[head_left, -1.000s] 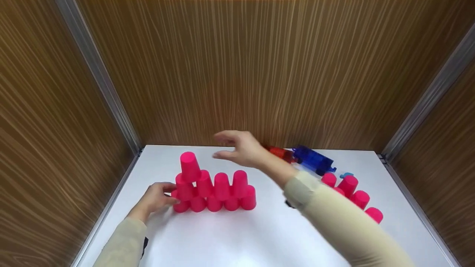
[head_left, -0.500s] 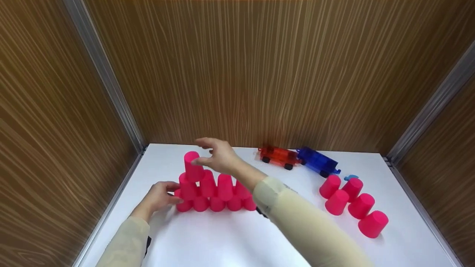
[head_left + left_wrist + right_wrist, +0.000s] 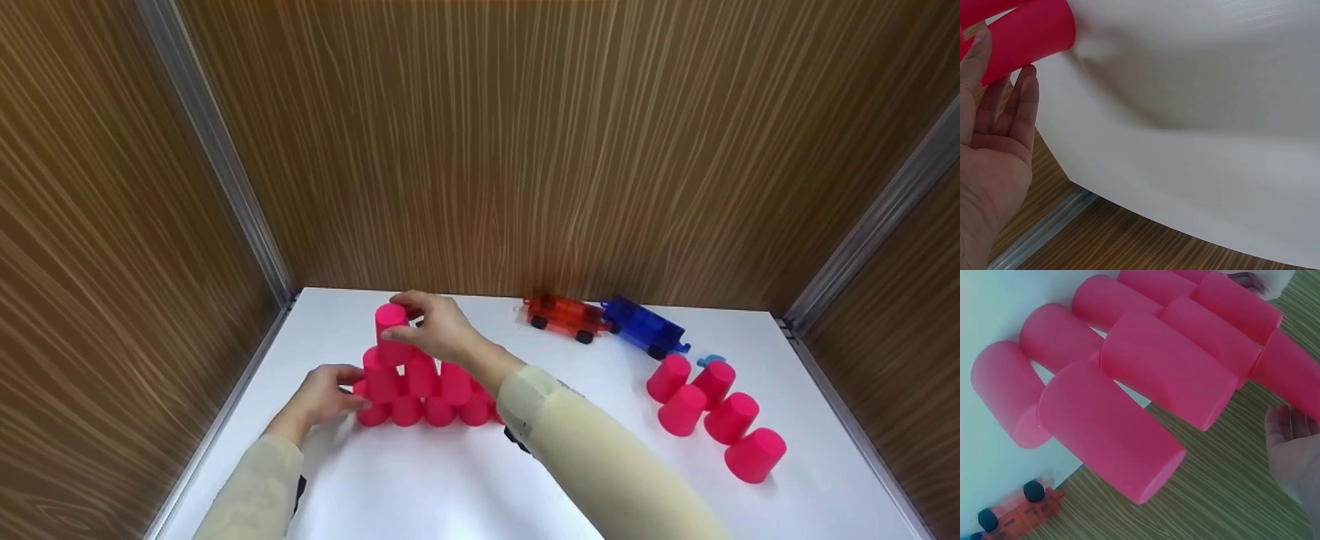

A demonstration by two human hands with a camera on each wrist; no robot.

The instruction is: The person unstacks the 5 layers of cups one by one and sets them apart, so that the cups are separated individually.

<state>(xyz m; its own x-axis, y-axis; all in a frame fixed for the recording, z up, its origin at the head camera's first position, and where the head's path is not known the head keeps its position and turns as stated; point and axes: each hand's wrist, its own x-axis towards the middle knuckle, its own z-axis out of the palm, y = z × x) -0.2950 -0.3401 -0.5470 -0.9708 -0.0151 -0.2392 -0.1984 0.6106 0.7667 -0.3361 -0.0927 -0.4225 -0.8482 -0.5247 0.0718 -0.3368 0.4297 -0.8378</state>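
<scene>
We've got the cup pyramid (image 3: 420, 382) on the table's (image 3: 450, 487) left side, four loose cups (image 3: 712, 416) over right. Two toy cars (image 3: 604, 321) sit behind those, by the back wall.

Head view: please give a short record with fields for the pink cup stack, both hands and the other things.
stack: pink plastic cup pyramid, upside-down cups, on white table
top: single pink cup
right hand: fingers around top cup
left hand: touches stack's left end
loose: five pink cups, right side
toys: red toy car, blue toy car, at back
</scene>
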